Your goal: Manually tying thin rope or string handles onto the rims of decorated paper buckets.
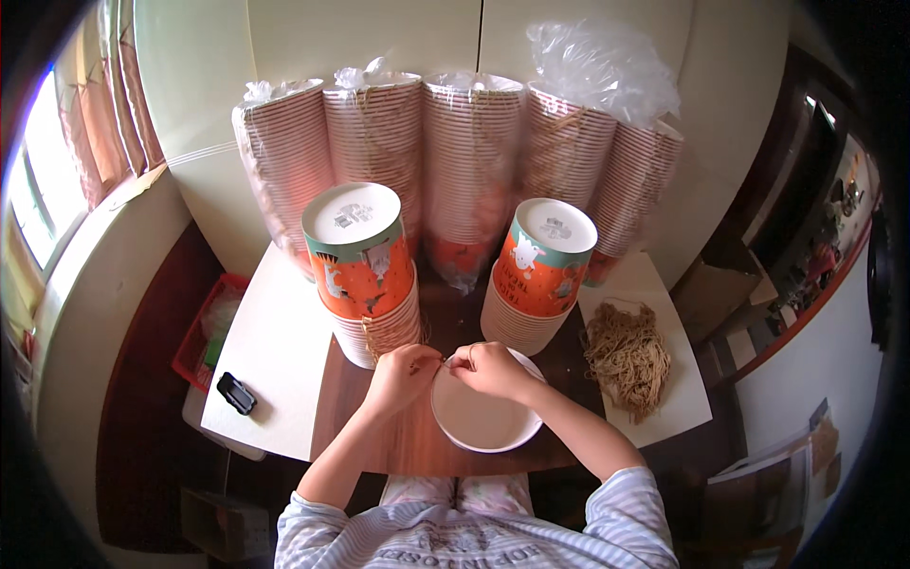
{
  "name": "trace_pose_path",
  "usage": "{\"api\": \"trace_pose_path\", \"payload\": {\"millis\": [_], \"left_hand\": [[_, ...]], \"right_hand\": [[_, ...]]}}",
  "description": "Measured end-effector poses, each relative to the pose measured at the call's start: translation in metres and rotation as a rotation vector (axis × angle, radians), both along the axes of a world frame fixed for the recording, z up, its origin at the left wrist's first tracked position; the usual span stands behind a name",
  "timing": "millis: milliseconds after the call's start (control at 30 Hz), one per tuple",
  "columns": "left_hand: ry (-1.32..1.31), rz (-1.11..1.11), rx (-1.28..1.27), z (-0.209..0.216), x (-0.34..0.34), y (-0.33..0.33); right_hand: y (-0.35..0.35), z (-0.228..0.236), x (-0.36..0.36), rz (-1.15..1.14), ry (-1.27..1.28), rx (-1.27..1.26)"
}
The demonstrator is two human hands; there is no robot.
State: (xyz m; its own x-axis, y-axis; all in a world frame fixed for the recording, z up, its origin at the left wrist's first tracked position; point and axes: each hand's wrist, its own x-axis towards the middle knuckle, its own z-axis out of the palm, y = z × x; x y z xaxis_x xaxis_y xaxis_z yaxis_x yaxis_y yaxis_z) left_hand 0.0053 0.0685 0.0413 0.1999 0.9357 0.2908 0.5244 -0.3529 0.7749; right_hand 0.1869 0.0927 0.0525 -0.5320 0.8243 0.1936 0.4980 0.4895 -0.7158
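A white paper bucket (483,422) stands in front of me, its open mouth facing up. At the far left part of its rim, my left hand (406,372) and my right hand (495,368) meet with fingertips pinched together. Whatever lies between the fingertips is too small to make out. Just beyond my left hand rises a stack of upturned orange and green paper buckets (365,275), with tan strands (379,334) hanging at its lower side. A second upturned stack (538,270) stands beyond my right hand.
Tall bucket stacks in clear plastic bags (471,161) line the back. A pile of tan twine (627,360) lies on the right white board. On the left board sits a small black holder (236,394); beyond it is a red basket (197,341). The table's front edge (445,471) is near me.
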Motion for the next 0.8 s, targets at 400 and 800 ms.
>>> {"api": "trace_pose_path", "payload": {"millis": [400, 800], "left_hand": [[-0.563, -0.1, -0.441, -0.04, -0.002, 0.003], [-0.354, -0.127, -0.32, -0.032, -0.002, 0.002]], "right_hand": [[0.004, -0.014, -0.003, -0.028, -0.146, -0.063], [0.006, -0.021, -0.004, -0.028, -0.11, -0.087]]}}
